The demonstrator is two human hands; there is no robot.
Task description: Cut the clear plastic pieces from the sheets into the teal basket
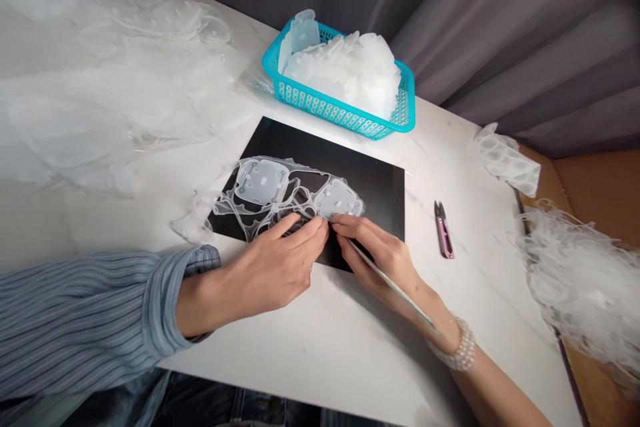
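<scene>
A translucent silicone sheet [280, 193] with two square moulded pads and stringy webbing lies on a black mat [370, 177]. My left hand [273, 267] rests on the mat's near edge, fingers pressed together, pinching the webbing beside the right pad. My right hand [375, 250] meets it from the right, fingertips pinched on the same webbing, with a thin strand [395, 288] trailing back along the wrist. A pearl bracelet [457, 350] sits on that wrist; a striped blue sleeve covers my left arm.
A turquoise basket [345, 113] heaped with translucent pads stands behind the mat. Pink thread snips [443, 230] lie right of the mat. Piles of translucent scrap lie at far left [90, 87] and far right [585, 280]. A grey curtain hangs behind.
</scene>
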